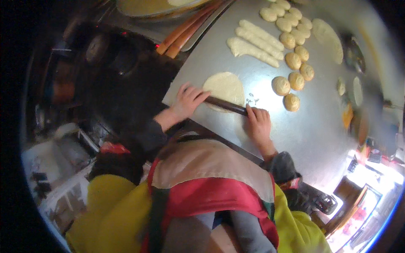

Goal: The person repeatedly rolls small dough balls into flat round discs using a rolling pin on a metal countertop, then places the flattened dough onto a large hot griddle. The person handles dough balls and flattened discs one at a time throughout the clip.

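Observation:
A dark wooden rolling pin [226, 105] lies across the near part of a flat round of dough [225, 85] on the metal worktop [202, 121]. My left hand [190, 100] is at the pin's left end, fingers spread and slightly blurred; whether it grips the pin is unclear. My right hand [259, 122] is closed around the pin's right end. Beyond the dough round lie long strips of dough [258, 41] side by side. To their right are several round coiled dough pieces [293, 61], in a loose line running away from me.
A long flat oval of dough [328, 39] lies at the far right of the worktop. Two wooden handles or sticks [186, 30] rest past its left edge, near a large round pan or tray [158, 12]. A lit display [354, 218] stands at the lower right.

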### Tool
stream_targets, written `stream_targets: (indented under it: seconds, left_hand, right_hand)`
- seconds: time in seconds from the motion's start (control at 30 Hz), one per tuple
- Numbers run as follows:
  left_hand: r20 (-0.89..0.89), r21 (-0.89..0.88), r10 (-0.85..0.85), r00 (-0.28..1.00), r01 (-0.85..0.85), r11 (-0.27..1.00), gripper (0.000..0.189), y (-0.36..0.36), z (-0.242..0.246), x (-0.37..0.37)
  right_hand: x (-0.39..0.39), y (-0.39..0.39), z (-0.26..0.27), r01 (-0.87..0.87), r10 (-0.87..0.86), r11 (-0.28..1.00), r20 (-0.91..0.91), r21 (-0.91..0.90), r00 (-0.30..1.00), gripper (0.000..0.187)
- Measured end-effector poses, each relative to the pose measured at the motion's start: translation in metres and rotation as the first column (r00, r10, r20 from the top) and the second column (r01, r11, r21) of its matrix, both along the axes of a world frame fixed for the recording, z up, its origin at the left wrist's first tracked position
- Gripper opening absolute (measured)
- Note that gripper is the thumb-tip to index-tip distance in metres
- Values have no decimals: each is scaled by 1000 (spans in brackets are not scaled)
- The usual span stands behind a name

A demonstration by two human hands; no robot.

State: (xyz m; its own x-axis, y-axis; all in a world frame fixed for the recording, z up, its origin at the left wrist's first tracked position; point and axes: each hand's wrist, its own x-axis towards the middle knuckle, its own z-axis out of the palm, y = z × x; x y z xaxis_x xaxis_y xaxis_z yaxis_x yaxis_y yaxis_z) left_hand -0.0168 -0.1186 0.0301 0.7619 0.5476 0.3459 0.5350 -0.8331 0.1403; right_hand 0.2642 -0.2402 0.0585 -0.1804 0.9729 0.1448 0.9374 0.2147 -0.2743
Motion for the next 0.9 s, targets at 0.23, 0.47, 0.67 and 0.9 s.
stream_targets:
  seconds: [0.23, 0.47, 0.67, 0.9]
  left_hand:
    - [-435, -378, -544, 718, 403, 834, 29, 151, 46, 121]
    - [-99, -72, -567, 818, 562, 824, 60, 148, 17, 147]
    - [-189, -156, -483, 855, 460, 874, 64, 135, 15, 58]
    - [-218, 40, -448, 867, 466, 884, 65, 115, 5, -18]
  right_hand:
    - [-44, 10, 10, 451, -446, 892, -164, -4, 880, 37]
    - [-56, 54, -11, 773, -754, 627, 171, -99, 634, 61]
    - [-154, 32, -6, 663, -654, 744, 112, -83, 748, 82]
    - [-155, 1, 16, 373, -343, 909, 176, -185, 923, 65]
